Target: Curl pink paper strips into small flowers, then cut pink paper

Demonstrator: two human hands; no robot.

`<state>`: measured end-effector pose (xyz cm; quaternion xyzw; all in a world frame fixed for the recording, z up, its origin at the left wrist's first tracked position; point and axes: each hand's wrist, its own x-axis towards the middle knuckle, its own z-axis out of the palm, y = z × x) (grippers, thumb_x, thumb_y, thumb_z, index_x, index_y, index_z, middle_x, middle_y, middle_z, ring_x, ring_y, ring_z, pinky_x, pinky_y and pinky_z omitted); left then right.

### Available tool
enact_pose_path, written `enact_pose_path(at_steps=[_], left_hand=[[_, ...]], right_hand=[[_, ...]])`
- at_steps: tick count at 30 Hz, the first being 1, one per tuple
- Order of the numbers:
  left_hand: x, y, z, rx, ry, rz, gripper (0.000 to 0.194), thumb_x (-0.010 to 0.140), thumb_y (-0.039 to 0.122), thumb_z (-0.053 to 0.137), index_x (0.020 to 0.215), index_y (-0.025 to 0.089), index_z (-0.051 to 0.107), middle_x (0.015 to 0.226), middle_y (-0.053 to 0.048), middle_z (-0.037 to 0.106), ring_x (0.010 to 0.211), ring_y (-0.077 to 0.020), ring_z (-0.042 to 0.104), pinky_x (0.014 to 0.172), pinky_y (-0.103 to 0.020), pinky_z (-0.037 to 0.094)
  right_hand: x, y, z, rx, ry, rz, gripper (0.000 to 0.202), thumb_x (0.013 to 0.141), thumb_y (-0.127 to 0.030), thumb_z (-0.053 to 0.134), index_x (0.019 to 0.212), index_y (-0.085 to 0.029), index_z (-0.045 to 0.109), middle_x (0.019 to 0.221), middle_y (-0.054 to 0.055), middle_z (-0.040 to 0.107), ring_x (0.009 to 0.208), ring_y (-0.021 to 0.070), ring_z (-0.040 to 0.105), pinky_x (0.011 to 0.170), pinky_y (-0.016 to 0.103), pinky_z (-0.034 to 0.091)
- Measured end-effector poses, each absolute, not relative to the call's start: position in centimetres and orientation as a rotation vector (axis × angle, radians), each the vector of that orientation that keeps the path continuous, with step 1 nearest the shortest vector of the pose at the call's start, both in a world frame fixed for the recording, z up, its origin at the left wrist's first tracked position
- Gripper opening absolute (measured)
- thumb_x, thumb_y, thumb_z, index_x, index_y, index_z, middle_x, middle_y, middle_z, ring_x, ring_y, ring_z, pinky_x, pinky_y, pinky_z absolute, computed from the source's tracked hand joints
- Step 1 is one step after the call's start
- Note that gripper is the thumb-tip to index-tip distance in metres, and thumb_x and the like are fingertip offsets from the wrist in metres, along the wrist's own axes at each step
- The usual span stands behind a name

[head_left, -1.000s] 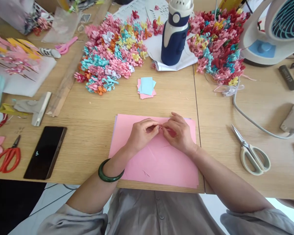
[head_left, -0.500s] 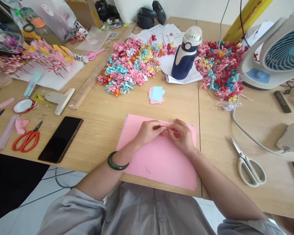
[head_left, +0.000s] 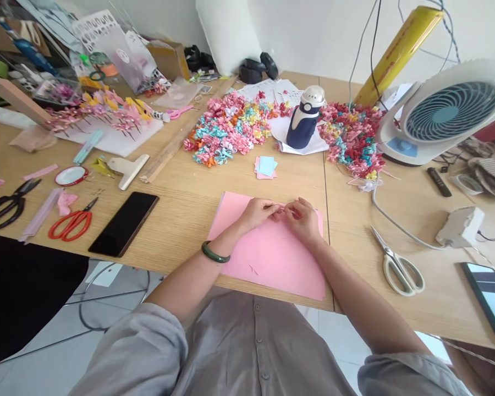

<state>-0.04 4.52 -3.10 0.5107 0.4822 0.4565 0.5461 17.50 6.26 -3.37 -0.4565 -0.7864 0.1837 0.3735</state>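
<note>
- The tiny pink bit (head_left: pixel 281 209) sits between the fingertips of both hands, over the far part of the flat pink paper sheet (head_left: pixel 268 253). It is so small, and the fingers hide so much of it, that I cannot tell its shape, or if it touches the sheet.
- The left hand (head_left: pixel 258 214) has a narrow grip: thumb and finger pinch close together on the bit.
- The right hand (head_left: pixel 304 222) has a narrow grip too, pinching the bit from the other side. Its curled fingers hide the tips.
- The hands cover part of the sheet, which lies on the light brown wooden bench (head_left: pixel 181 214).
- Some thin little strips (head_left: pixel 253 270) lie on the near part of the sheet. I cannot tell what they are.
- The black-handled scissors (head_left: pixel 17 200) are cut off at the left edge.
- The white plastic fan (head_left: pixel 404 144) is cut off at the right edge.
- Many small, bright paper-like curls (head_left: pixel 233 129) lie in a heap. They overlap, so single ones are hard to see.
</note>
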Motion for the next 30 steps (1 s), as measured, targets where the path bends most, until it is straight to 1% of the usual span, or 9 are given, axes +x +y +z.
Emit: enact_pose_path(at_steps=[6, 9, 12, 15, 17, 19, 21, 25, 30], left_hand=[[0.0, 4.3, -3.0, 1.2, 1.163, 1.121, 0.017, 0.081, 0.024, 0.071, 0.088, 0.01, 0.078, 0.068, -0.006, 0.076, 0.062, -0.0142, 0.071, 0.068, -0.025, 0.059], [0.0, 4.2, -2.9, 1.187, 1.161, 1.138, 0.02, 0.08, 0.027, 0.072, 0.089, 0.011, 0.078, 0.069, -0.005, 0.076, 0.066, -0.0148, 0.072, 0.073, -0.026, 0.059], [0.0, 4.0, -2.8, 1.169, 1.152, 1.138, 0.024, 0.08, 0.031, 0.072, 0.091, 0.011, 0.078, 0.068, -0.005, 0.076, 0.066, -0.0153, 0.071, 0.074, -0.028, 0.06], [0.0, 3.9, -2.5, 1.154, 1.154, 1.138, 0.025, 0.081, 0.032, 0.071, 0.092, 0.011, 0.078, 0.07, -0.005, 0.076, 0.065, -0.0149, 0.071, 0.074, -0.028, 0.059], [0.1, 3.7, -2.2, 1.154, 1.162, 1.134, 0.024, 0.081, 0.031, 0.071, 0.092, 0.011, 0.078, 0.067, -0.004, 0.075, 0.064, -0.0145, 0.07, 0.071, -0.027, 0.058], [0.1, 3.5, -1.9, 1.157, 1.174, 1.136, 0.019, 0.08, 0.029, 0.071, 0.087, 0.012, 0.078, 0.066, -0.003, 0.074, 0.062, -0.0133, 0.068, 0.068, -0.024, 0.056], [0.1, 3.4, -1.5, 1.152, 1.189, 1.135, 0.017, 0.082, 0.028, 0.069, 0.084, 0.013, 0.078, 0.066, -0.002, 0.073, 0.061, -0.0131, 0.068, 0.066, -0.024, 0.055], [0.0, 3.2, -1.0, 1.211, 1.218, 1.122, 0.014, 0.082, 0.025, 0.068, 0.077, 0.016, 0.077, 0.067, -0.002, 0.073, 0.064, -0.0134, 0.068, 0.068, -0.024, 0.054], [0.0, 3.2, -1.0, 1.227, 1.239, 1.127, 0.013, 0.083, 0.026, 0.068, 0.078, 0.016, 0.076, 0.07, -0.002, 0.073, 0.064, -0.0134, 0.068, 0.067, -0.024, 0.054]], right_hand=[[17.7, 6.5, -3.1, -1.198, -2.04, 0.398, 0.025, 0.089, -0.032, 0.052, 0.07, -0.024, 0.066, 0.066, -0.001, 0.063, 0.075, 0.0175, 0.063, 0.103, 0.04, 0.048], [17.8, 6.4, -2.6, -1.261, -2.026, 0.35, 0.026, 0.09, -0.032, 0.051, 0.073, -0.024, 0.069, 0.069, 0.001, 0.064, 0.075, 0.0176, 0.062, 0.086, 0.035, 0.053], [17.9, 6.3, -2.2, -1.312, -2.014, 0.299, 0.022, 0.089, -0.031, 0.055, 0.077, -0.023, 0.072, 0.072, 0.003, 0.064, 0.069, 0.0175, 0.059, 0.072, 0.033, 0.051], [17.8, 6.1, -1.9, -1.279, -2.041, 0.261, 0.017, 0.088, -0.032, 0.06, 0.081, -0.024, 0.074, 0.076, 0.003, 0.067, 0.077, 0.0195, 0.062, 0.086, 0.041, 0.05], [17.9, 6.0, -1.8, -1.197, -2.077, 0.258, 0.015, 0.087, -0.034, 0.064, 0.08, -0.024, 0.072, 0.072, 0.001, 0.068, 0.079, 0.0191, 0.063, 0.104, 0.047, 0.045], [18.0, 5.9, -1.8, -1.085, -2.089, 0.244, 0.013, 0.086, -0.035, 0.067, 0.079, -0.025, 0.07, 0.07, -0.002, 0.068, 0.076, 0.0178, 0.064, 0.112, 0.051, 0.04], [18.0, 5.9, -1.9, -1.026, -2.099, 0.243, 0.011, 0.085, -0.034, 0.07, 0.079, -0.025, 0.069, 0.07, -0.003, 0.068, 0.074, 0.017, 0.064, 0.113, 0.053, 0.039], [18.0, 5.9, -2.1, -1.039, -2.086, 0.285, 0.01, 0.087, -0.031, 0.068, 0.08, -0.025, 0.068, 0.071, -0.002, 0.067, 0.069, 0.0156, 0.064, 0.107, 0.052, 0.047], [18.1, 6.1, -2.2, -1.017, -2.067, 0.361, 0.006, 0.088, -0.026, 0.066, 0.083, -0.025, 0.068, 0.078, -0.001, 0.068, 0.075, 0.0166, 0.065, 0.105, 0.051, 0.05]])
